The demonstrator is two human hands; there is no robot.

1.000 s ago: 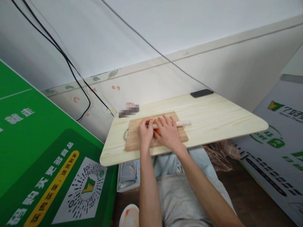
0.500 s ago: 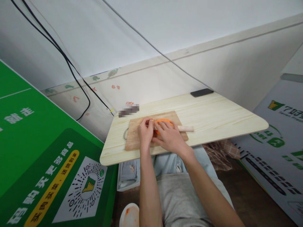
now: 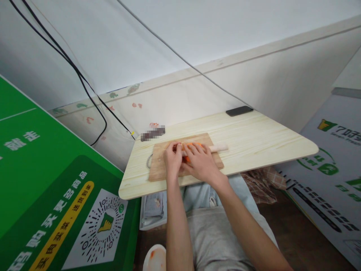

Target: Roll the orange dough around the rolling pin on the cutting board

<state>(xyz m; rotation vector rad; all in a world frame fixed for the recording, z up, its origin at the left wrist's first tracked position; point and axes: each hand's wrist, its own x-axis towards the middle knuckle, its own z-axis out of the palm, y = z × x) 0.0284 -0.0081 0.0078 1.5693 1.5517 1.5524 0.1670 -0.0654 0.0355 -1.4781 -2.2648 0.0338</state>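
Observation:
A pale wooden rolling pin lies across a wooden cutting board, its right end sticking out past the board's edge. Orange material like dough shows around the pin, largely covered by the hands. My right hand rests over the pin and the orange piece with its fingers spread and stretched out. To its left, my left hand is closed, fingertips bent together at the orange piece's left side. What lies inside those fingers is hidden.
The board sits on a light wood-grain table against the wall. A dark phone lies at the back edge, a blurred-out dark object at the back left. Below are a white bin and a stained white dish. Black cables hang left.
The rolling pin's right end has shifted slightly left and up, and less orange shows above my right hand. My left hand stays in nearly the same place.

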